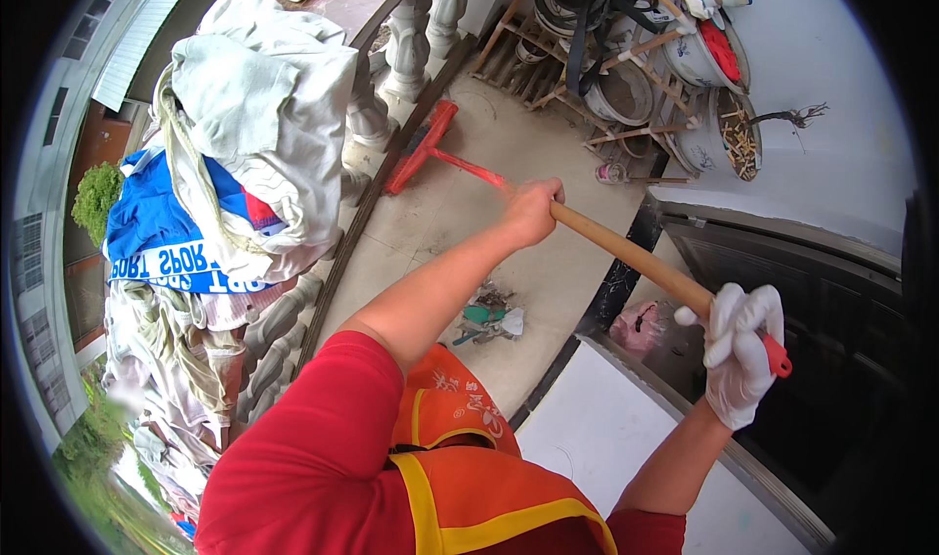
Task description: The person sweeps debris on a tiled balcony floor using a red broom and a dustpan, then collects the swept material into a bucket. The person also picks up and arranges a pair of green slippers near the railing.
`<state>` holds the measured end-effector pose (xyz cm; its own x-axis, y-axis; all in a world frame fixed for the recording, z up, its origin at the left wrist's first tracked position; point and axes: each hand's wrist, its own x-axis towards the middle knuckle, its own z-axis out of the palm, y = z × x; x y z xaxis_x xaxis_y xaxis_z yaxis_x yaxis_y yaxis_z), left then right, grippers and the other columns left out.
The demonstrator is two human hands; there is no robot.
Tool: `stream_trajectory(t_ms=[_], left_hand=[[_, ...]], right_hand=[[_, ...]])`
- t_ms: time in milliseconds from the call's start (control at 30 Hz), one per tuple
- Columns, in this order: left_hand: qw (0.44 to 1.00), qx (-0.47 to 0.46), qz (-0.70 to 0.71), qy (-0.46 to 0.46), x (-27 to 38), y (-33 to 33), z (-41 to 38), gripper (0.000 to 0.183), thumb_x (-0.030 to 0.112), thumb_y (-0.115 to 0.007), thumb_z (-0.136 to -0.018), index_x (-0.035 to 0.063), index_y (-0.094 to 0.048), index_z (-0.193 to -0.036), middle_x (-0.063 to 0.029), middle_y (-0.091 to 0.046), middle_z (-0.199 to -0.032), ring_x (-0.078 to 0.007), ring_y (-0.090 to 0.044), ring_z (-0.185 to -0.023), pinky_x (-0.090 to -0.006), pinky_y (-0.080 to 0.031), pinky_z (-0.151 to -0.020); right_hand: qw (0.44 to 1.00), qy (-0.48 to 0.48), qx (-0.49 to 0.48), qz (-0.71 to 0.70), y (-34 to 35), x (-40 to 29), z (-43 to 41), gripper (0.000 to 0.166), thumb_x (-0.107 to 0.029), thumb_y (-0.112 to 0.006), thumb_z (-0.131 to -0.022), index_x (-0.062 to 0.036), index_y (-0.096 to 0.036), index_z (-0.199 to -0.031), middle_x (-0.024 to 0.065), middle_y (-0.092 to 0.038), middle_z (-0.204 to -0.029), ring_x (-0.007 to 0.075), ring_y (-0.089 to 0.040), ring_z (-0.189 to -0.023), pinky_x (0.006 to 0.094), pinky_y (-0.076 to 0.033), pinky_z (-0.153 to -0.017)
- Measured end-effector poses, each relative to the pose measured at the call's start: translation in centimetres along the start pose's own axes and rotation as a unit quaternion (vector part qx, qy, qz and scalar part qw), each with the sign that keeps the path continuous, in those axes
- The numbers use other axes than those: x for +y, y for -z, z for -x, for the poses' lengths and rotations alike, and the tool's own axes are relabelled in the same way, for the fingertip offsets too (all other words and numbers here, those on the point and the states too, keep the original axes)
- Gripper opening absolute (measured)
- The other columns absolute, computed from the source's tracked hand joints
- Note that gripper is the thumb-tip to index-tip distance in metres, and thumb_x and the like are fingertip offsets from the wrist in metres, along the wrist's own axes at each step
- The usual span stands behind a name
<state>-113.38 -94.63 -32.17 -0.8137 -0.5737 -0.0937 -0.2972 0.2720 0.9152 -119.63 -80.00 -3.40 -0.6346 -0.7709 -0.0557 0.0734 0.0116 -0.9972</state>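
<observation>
My left hand (pixel 532 212), bare, is wrapped around the handle of a push broom where its red neck meets the wooden pole. My right hand (pixel 741 353), in a white glove, grips the wooden pole (pixel 638 256) near its red end cap (pixel 779 357). The broom's red head (pixel 422 149) rests against the foot of the balustrade, its dark bristles partly visible. On the tiled floor (pixel 396 225) below my left forearm lies a small pile of debris (pixel 493 313) with green and white scraps.
Clothes (pixel 249 93) drape over the stone balustrade (pixel 407 49) to the left. A wooden rack (pixel 623 63) with buckets and pots stands at the far right. Near it sits a small can (pixel 610 173). A pink bag (pixel 637 329) lies by the dark door (pixel 799 291).
</observation>
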Motion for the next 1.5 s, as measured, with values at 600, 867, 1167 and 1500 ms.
stream_trajectory(t_ms=[600, 867, 1167, 1500], left_hand=[[0.958, -0.231, 0.007, -0.168, 2.6, 0.5, -3.6, 0.016, -0.004, -0.056, -0.07, 0.0071, -0.056, -0.083, -0.0129, -0.058, -0.083, -0.0338, -0.054, -0.091, -0.0404, -0.044, -0.076], [0.922, -0.352, -0.029, -0.158, 3.7, 5.7, -2.0, 0.015, -0.003, -0.056, -0.072, 0.0068, -0.056, -0.083, -0.0115, -0.057, -0.081, -0.0322, -0.055, -0.086, -0.039, -0.044, -0.075], [0.981, -0.121, 0.08, -0.129, -4.7, 6.4, -3.1, 0.005, 0.002, -0.057, -0.078, 0.0052, -0.054, -0.08, -0.0082, -0.056, -0.076, -0.026, -0.053, -0.079, -0.0347, -0.044, -0.074], [0.986, -0.067, 0.14, -0.062, 2.5, 5.9, 6.3, 0.006, 0.002, -0.057, -0.078, 0.0048, -0.052, -0.079, -0.0107, -0.055, -0.077, -0.0297, -0.051, -0.081, -0.0376, -0.043, -0.073]], right_hand=[[0.982, 0.06, 0.124, 0.126, -4.9, 3.9, 6.4, 0.018, -0.019, -0.06, -0.086, -0.0042, -0.05, -0.088, 0.0158, -0.06, -0.094, 0.0212, -0.057, -0.09, 0.0382, -0.056, -0.077], [0.965, 0.083, -0.15, 0.201, -5.0, 1.6, 4.2, 0.024, -0.017, -0.075, -0.075, -0.0089, -0.053, -0.072, 0.01, -0.066, -0.09, 0.025, -0.061, -0.083, 0.0382, -0.052, -0.08], [0.954, 0.157, -0.164, 0.196, -12.2, 8.6, 0.0, 0.029, 0.006, -0.069, -0.062, -0.0079, -0.044, -0.064, 0.005, -0.046, -0.062, 0.0257, -0.05, -0.061, 0.0385, -0.052, -0.076], [0.957, -0.001, -0.243, 0.159, -8.9, -0.4, 3.9, 0.025, 0.013, -0.062, -0.057, -0.0074, -0.047, -0.059, 0.0023, -0.051, -0.063, 0.0185, -0.052, -0.063, 0.0475, -0.052, -0.085]])
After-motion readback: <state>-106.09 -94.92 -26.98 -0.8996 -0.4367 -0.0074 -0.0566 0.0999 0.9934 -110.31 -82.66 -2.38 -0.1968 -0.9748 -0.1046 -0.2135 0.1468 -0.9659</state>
